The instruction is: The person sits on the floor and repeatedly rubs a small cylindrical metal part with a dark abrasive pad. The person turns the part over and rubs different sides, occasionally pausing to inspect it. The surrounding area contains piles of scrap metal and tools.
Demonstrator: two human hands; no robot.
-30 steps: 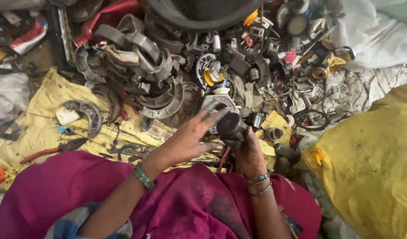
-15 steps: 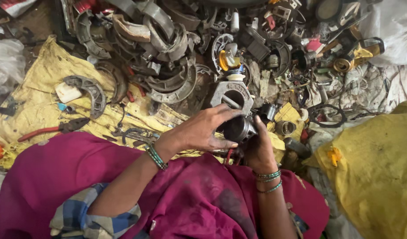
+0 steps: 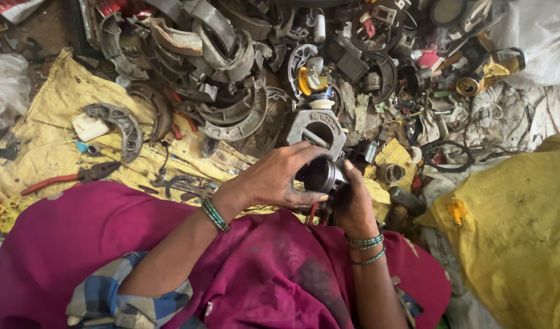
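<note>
A yellow cloth point(image 3: 42, 134) covers the floor at left, a heap of greasy metal scrap point(image 3: 231, 79) fills the top, and a yellow sack point(image 3: 511, 225) sits lower right.

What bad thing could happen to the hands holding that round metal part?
The dark round part sits pinched between the left hand and right hand, both looking greasy, so it might slip into the lap. The scrap pile of curved metal pieces lies close, and its rough edges could scratch bare skin.

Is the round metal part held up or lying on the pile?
Held up: both hands grip the round metal part above the lap, clear of the scrap pile.
</note>
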